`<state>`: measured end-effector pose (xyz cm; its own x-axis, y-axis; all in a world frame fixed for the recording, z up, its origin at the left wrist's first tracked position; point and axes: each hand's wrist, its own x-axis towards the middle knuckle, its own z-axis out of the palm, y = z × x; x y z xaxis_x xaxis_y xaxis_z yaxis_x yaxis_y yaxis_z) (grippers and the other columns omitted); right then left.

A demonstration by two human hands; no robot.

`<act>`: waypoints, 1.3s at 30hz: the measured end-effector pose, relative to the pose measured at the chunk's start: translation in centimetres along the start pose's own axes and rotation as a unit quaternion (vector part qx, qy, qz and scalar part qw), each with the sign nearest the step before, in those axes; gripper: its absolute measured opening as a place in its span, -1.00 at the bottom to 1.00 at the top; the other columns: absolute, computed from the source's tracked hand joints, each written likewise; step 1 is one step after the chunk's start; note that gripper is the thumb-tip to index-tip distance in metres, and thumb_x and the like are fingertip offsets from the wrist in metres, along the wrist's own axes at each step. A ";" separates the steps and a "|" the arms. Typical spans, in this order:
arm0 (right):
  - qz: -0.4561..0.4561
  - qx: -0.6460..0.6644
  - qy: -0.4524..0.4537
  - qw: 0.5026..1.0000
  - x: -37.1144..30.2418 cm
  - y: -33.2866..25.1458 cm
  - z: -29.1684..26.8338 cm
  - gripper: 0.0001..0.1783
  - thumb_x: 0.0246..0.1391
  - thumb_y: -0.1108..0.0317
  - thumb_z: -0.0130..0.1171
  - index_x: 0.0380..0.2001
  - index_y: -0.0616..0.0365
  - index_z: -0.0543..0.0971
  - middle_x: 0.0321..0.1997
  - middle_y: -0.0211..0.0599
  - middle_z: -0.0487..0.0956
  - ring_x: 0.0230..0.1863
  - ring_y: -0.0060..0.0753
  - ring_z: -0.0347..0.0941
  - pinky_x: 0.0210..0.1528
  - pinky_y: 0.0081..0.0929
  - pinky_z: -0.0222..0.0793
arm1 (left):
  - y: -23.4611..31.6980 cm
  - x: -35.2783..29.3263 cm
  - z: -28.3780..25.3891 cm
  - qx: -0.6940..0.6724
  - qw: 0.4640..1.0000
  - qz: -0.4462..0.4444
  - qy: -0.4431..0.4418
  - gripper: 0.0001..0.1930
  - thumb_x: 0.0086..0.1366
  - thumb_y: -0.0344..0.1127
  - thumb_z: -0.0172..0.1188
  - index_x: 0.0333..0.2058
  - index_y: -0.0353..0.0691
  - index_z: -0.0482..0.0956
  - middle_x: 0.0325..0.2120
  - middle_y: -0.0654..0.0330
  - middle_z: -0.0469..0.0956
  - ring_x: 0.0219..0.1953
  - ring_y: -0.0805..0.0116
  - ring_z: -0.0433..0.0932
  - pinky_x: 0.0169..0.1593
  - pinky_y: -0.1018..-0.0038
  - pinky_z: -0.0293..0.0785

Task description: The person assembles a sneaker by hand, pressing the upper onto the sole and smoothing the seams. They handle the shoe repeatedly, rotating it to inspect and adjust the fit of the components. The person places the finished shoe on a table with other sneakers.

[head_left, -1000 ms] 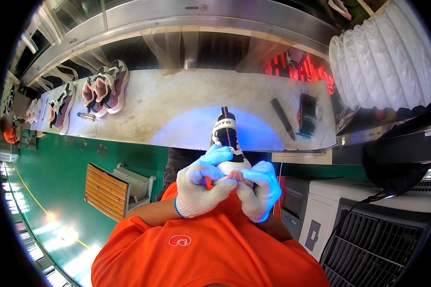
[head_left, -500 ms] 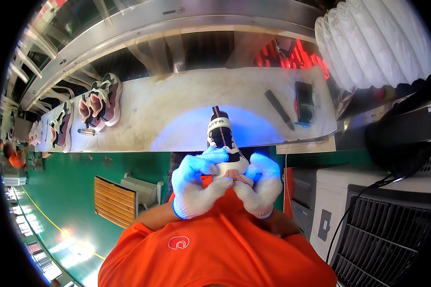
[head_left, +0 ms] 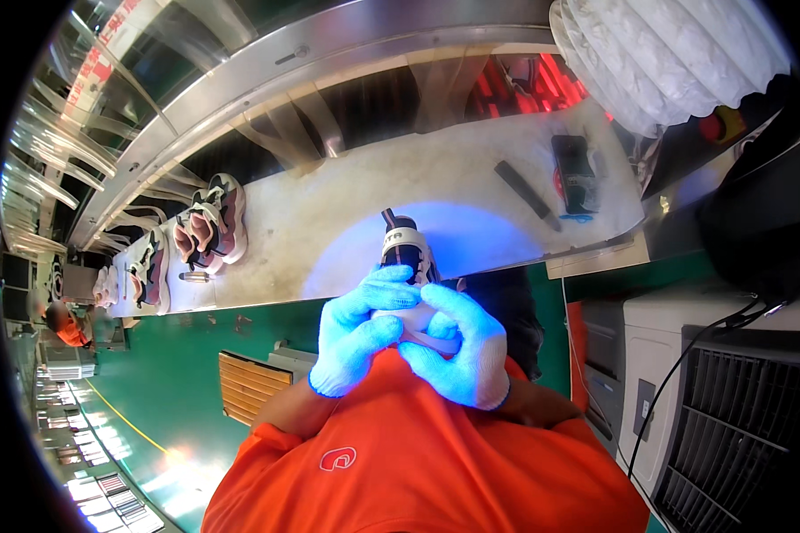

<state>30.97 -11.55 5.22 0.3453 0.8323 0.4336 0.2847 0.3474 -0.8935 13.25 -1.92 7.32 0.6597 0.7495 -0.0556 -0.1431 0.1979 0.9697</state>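
Close to my chest, at the bench's front edge, I hold a sneaker [head_left: 403,238] with a black upper, white straps and a white sole. Its tongue and pull loop point away from me over the bench. My left hand [head_left: 354,330], in a white glove lit blue, is closed on its left side, thumb near the end closest to me. My gloved right hand [head_left: 473,348] wraps the right side, fingers bent across the near end. Both hands hide most of that end. Blue light falls on the gloves and on the bench around the shoe.
A pale bench [head_left: 346,195] bears a pair of sneakers [head_left: 211,226], more shoes [head_left: 151,274] and a small tube [head_left: 195,277] at left. At right lie a dark flat bar [head_left: 526,194] and a black phone-like object [head_left: 575,169]. A white ribbed duct [head_left: 671,58] hangs above; a grey machine [head_left: 662,364] stands right.
My right hand has moved inward, its fingers now over the sneaker's near end, covering the pink patch seen before. The view has turned slightly, tilting the bench.
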 end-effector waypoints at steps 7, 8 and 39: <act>-0.055 0.017 0.004 0.998 0.9 -0.5 0.0 -0.17 0.05 0.49 0.64 0.40 0.22 0.52 -0.22 -0.23 0.64 -0.37 -0.37 0.59 -0.30 -0.39 0.59 | 1.0 -0.1 0.2 0.037 0.999 -0.024 0.020 -0.48 0.37 -0.11 0.53 0.16 -0.36 0.72 0.37 -0.10 0.56 0.48 0.05 0.46 0.56 0.08 0.30; -0.045 0.022 0.004 0.999 0.9 -0.6 0.0 -0.17 0.05 0.49 0.65 0.40 0.22 0.52 -0.22 -0.22 0.64 -0.36 -0.34 0.60 -0.30 -0.37 0.60 | 0.9 0.0 0.0 0.033 0.999 -0.024 0.021 -0.46 0.35 -0.11 0.55 0.16 -0.36 0.72 0.38 -0.10 0.55 0.48 0.04 0.47 0.56 0.07 0.30; -0.085 -0.026 0.053 0.995 1.8 3.6 1.8 -0.21 -0.20 0.15 0.87 0.05 0.15 0.62 -0.22 -0.23 0.63 -0.31 -0.18 0.61 -0.29 -0.26 0.59 | 1.4 1.0 -2.8 0.121 0.992 0.017 -0.010 -0.36 0.11 -0.13 0.75 0.10 -0.33 0.77 0.17 -0.02 0.77 0.52 -0.07 0.46 0.61 -0.06 0.24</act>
<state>31.02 -8.03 2.56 0.3805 0.7124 0.5897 0.3915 0.4536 -0.8006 11.65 0.89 7.94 0.6716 0.7407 -0.0188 0.0141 0.0126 0.9998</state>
